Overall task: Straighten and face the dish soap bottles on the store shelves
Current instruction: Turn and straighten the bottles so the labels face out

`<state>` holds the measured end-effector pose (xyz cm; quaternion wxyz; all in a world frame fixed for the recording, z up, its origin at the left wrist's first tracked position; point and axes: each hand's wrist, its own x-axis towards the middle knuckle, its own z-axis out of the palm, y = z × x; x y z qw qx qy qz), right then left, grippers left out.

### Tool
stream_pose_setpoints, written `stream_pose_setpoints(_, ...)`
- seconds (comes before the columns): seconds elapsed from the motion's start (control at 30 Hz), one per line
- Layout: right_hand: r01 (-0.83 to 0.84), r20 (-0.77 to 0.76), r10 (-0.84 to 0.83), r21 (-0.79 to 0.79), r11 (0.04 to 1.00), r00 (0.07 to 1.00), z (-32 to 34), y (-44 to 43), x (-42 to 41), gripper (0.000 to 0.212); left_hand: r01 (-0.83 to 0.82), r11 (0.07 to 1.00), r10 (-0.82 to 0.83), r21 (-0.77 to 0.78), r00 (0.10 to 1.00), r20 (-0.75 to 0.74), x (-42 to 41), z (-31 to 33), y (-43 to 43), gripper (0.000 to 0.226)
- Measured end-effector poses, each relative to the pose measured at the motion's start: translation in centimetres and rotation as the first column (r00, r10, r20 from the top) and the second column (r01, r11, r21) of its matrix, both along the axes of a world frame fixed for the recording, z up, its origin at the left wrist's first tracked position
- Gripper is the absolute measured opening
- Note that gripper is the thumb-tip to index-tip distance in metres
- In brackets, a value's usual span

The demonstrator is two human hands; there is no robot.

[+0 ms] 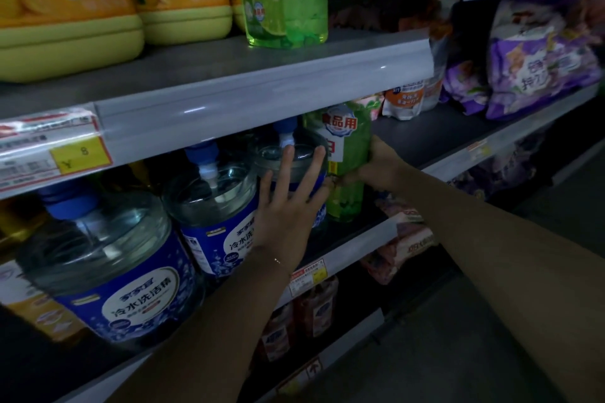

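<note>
Head view: the left hand (288, 206), fingers straight, presses flat on the rightmost jug (271, 154). The right hand (379, 170) clasps the green bottle (350, 147), which stands just beside that jug on the middle shelf (353, 242). Twisting the bottle may scuff its label against the jug or tip it. This shelf holds three jugs and one green bottle.

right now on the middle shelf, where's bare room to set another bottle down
Bare middle shelf board lies right of the green bottle that the right hand grips, bordered behind by white pouches. Left of it is crowded: three blue-label jugs stand packed together, the left hand on the rightmost.
</note>
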<state>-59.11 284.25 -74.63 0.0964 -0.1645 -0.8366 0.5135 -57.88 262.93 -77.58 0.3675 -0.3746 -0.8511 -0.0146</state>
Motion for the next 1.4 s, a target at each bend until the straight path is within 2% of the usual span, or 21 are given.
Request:
stream_pose_setpoints(0.07,0.001,-0.03,-0.003,-0.061,0.998,1.0,0.3,-0.1,0.5,0.13,-0.021,0.999,0.021,-0.031,1.0,0.013,0.1,0.1,0.0,0.078)
stream_pose_setpoints(0.2,0.069,-0.185,-0.113,-0.23,0.971,0.976,1.1,-2.3,1.8,0.097,-0.041,0.997,0.044,-0.064,0.998,0.041,0.1,0.2,0.0,0.081)
stream_pose_setpoints(0.53,0.197,-0.325,-0.255,-0.201,0.959,0.911,-0.4,-3.6,4.6,0.066,-0.095,0.988,0.107,-0.121,0.99,0.097,1.2,0.8,0.4,0.089)
stream_pose_setpoints(0.67,0.171,-0.407,-0.247,-0.213,0.962,0.88,-0.9,-3.7,6.8,0.062,-0.09,0.96,0.158,-0.266,0.957,0.244,2.3,1.6,0.4,0.082)
stream_pose_setpoints(0.77,0.151,-0.439,-0.242,-0.231,0.961,0.866,-1.6,-3.9,7.8,0.065,-0.116,0.977,0.152,-0.181,0.968,0.2,2.6,2.1,0.4,0.082)
stream_pose_setpoints(0.87,0.11,-0.444,-0.23,-0.279,0.954,0.866,-2.0,-4.0,8.3,0.069,-0.09,0.97,0.145,-0.227,0.961,0.237,2.2,1.9,-0.1,0.082)
stream_pose_setpoints(1.0,0.121,-0.455,-0.226,-0.249,0.961,0.861,-2.2,-4.5,9.3,0.07,-0.081,0.966,0.146,-0.245,0.955,0.259,1.8,2.2,-0.5,0.088)
stream_pose_setpoints(1.17,0.122,-0.506,-0.245,-0.263,0.957,0.827,-2.9,-5.7,11.2,0.067,-0.046,0.984,0.113,-0.174,0.91,0.398,2.7,3.3,-0.4,0.081)
stream_pose_setpoints(1.23,0.11,-0.519,-0.26,-0.302,0.947,0.814,-3.0,-6.3,11.7,0.068,-0.027,0.993,0.073,-0.117,0.91,0.407,3.2,4.1,0.0,0.081)
stream_pose_setpoints(1.3,0.108,-0.534,-0.266,-0.309,0.945,0.802,-2.9,-6.8,12.1,0.069,0.027,0.999,-0.042,0.039,0.892,0.45,3.6,5.0,0.4,0.089)
stream_pose_setpoints(1.4,0.105,-0.554,-0.245,-0.272,0.956,0.795,-2.2,-7.5,12.8,0.07,0.106,0.946,-0.279,0.306,0.747,0.603,3.4,6.0,1.1,0.107)
